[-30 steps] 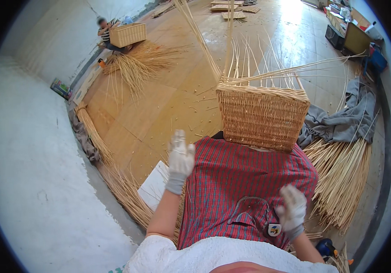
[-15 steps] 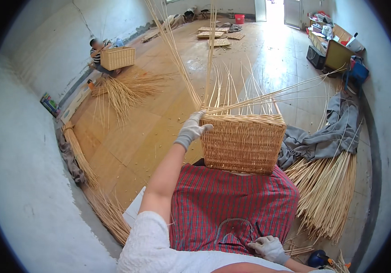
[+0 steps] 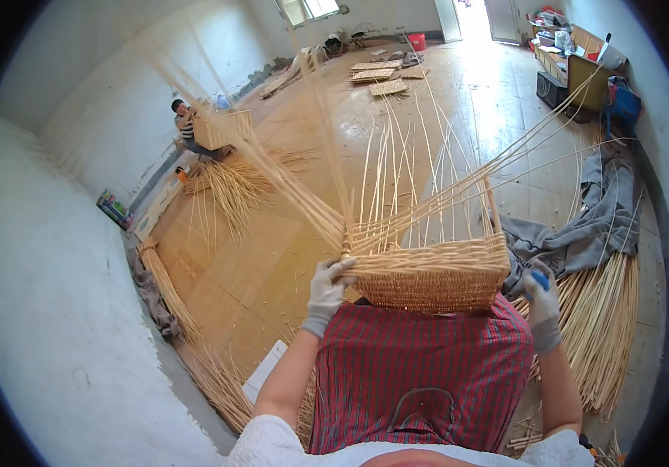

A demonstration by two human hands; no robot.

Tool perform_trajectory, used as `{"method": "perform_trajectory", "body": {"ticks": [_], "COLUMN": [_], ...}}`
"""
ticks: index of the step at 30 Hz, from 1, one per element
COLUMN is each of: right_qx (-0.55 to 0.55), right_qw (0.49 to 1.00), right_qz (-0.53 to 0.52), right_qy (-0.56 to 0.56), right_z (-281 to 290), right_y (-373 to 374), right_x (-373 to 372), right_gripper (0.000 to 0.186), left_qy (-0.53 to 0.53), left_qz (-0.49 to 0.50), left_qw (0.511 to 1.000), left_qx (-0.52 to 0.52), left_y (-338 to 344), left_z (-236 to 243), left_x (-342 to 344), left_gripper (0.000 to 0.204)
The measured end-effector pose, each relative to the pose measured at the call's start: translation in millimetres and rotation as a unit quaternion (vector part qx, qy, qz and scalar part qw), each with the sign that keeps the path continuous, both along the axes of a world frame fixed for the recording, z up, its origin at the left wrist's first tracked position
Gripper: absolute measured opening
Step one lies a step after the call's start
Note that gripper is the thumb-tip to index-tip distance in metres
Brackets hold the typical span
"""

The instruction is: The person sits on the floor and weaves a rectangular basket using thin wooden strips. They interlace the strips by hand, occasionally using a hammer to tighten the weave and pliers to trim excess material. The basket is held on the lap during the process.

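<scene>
Wicker basket (image 3: pixel 431 284) steadied at its left corner by the gloved left hand (image 3: pixel 328 296).
Left fingers are bent over the basket's rim, the hand partly closed; a small blue object (image 3: pixel 539 279), kind unclear, is gripped in the curled right hand (image 3: pixel 544 307), near the basket's right side. The basket is placed at the far edge of the red checked cloth (image 3: pixel 424 362); long canes (image 3: pixel 459 191) are fanned above its rim.

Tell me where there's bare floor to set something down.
Mostly bare floor lies left of the basket, between your left hand and the tied bundle; farther off, another patch lies between the woven panels and the black box. Your right is crowded: grey cloth and sticks lie near your right hand.
</scene>
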State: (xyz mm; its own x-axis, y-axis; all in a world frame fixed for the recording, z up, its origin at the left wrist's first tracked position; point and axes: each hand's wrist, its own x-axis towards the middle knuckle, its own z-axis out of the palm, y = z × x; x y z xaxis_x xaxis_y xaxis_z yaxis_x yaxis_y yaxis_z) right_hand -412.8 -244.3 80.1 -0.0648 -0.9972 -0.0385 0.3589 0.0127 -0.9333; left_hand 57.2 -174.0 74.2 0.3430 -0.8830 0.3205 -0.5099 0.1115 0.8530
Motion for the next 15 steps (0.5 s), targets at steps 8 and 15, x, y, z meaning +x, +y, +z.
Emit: {"method": "perform_trajectory", "body": {"ticks": [8,15], "right_qx": [-0.004,-0.084], "right_qw": [0.969,0.943], "right_qz": [0.144,0.315], "right_qy": [-0.199,0.07], "right_z": [-29.5,20.2], "right_y": [-61.0,-2.5], "right_x": [10.7,22.8], "right_gripper": [0.029,0.035], "left_qy": [0.244,-0.086], "left_qz": [-0.103,-0.04], "left_qw": [0.963,0.991], "left_qx": [-0.051,0.099], "left_y": [87.6,105.9], "left_z": [-44.4,-40.7], "left_x": [1.2,71.5], "left_gripper": [0.064,0.033]}}
